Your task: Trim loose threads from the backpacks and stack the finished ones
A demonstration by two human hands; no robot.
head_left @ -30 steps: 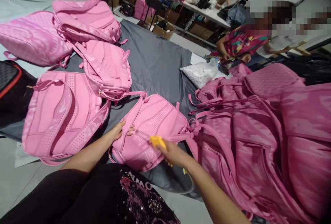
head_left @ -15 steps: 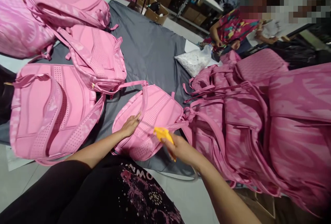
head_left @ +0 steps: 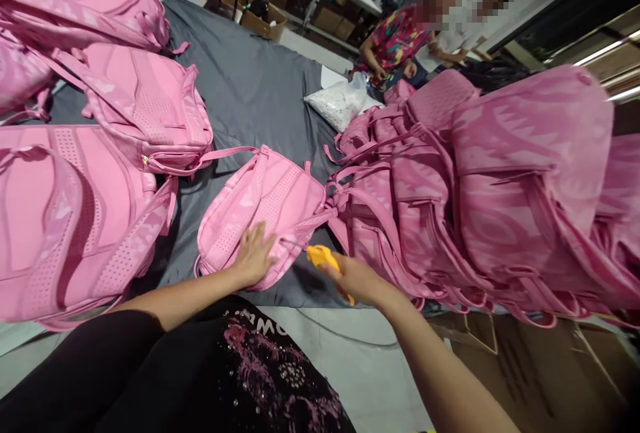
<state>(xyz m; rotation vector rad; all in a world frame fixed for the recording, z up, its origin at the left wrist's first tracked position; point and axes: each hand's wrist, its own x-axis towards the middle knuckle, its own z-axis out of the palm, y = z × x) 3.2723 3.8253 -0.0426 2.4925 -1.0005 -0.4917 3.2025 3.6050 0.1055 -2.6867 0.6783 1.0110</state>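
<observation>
A pink backpack (head_left: 285,186) lies with its strap side up on the grey cloth, in front of my body. My left hand (head_left: 254,256) rests on its lower part, fingers spread. In my right hand (head_left: 350,278) is a yellow tool (head_left: 323,256), gripped just right of the backpack's lower edge. A thin dark tip or rod points from the tool toward the bag; its end is hard to make out. One strap of the backpack lies slanted across its left half.
More pink backpacks (head_left: 120,206) lie on the left, some overlapping. Several upright pink backpacks (head_left: 515,180) stand packed together on the right. A clear bag of white pieces (head_left: 340,103) sits on the grey cloth (head_left: 250,80). Another person (head_left: 400,36) is at the far side.
The view has shifted to the right. My left hand has come down to the backpack's lower part with its fingers spread. My right hand with the yellow tool is now beside the bag's lower right edge.
</observation>
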